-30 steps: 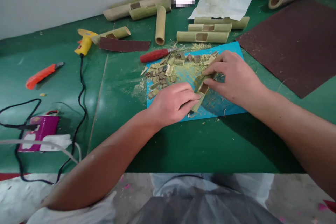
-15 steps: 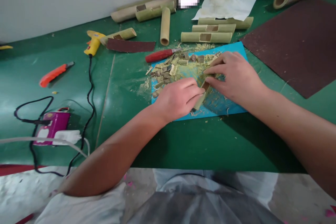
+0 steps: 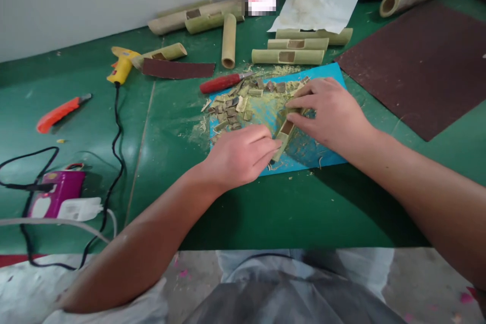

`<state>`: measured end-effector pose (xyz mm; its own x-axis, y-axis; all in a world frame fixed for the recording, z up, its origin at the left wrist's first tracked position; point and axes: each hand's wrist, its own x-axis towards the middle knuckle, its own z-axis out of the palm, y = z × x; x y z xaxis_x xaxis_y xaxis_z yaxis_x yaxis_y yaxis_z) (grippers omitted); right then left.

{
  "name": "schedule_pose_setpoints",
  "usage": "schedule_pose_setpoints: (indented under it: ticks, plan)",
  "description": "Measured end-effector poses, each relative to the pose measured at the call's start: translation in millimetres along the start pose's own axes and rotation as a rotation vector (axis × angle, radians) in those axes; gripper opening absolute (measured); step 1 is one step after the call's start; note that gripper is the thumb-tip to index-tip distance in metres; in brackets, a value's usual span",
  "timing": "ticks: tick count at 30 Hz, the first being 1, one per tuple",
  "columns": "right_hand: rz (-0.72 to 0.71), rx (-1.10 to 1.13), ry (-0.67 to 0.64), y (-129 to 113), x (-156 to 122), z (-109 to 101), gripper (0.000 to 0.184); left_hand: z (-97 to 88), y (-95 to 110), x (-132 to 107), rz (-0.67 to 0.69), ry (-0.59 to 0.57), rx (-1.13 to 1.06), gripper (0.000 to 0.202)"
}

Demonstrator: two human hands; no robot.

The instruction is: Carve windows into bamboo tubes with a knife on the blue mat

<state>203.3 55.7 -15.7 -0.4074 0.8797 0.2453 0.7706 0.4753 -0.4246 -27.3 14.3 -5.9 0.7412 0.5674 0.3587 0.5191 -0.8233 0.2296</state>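
A short bamboo tube [image 3: 284, 137] with a rectangular cut-out lies slanted over a blue mat [image 3: 304, 163]. My right hand [image 3: 330, 106] grips the tube's far part, thumb and fingers around it. My left hand [image 3: 243, 154] is closed, its fingertips pinched against the near part of the tube beside the cut-out. Whatever is between those fingertips is hidden. Bamboo chips [image 3: 231, 110] and pale shavings cover the mat's left and far parts. A red-handled knife [image 3: 222, 82] lies at the mat's far left edge, its blade among the shavings.
Several cut bamboo tubes [image 3: 287, 56] lie behind the mat, beside a white sheet [image 3: 317, 5]. Brown sandpaper [image 3: 417, 71] is at right. Left are a yellow glue gun [image 3: 122, 68], an orange cutter [image 3: 58, 114] and a purple power box [image 3: 63, 190] with cords on the green table [image 3: 167, 136].
The view has turned slightly right, so everything sits further left. My left fingertips have slid a little toward the tube's near end, showing more of the cut-out. My right hand keeps its grip.
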Motion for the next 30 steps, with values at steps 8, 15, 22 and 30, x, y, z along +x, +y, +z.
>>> schedule_pose_setpoints:
  ticks: [8, 15, 22, 30]
  plan:
    - [0.034, 0.007, -0.022, -6.2, -1.7, -4.3, 0.023, 7.1, 9.7, 10.8, -0.288, 0.235, -0.253, 0.011]
    - [-0.008, 0.006, 0.02, 0.2, -1.9, -0.5, 0.019, 1.7, 13.4, 11.3, -0.533, 0.307, -0.511, 0.009]
    - [-0.001, 0.013, 0.02, 0.6, -2.4, -0.3, 0.02, 4.6, 13.6, 12.4, -0.624, 0.311, -0.645, 0.002]
    - [-0.025, 0.017, 0.047, 3.7, -2.5, 1.1, 0.02, 8.7, 8.8, 12.5, -0.624, 0.343, -0.568, 0.005]
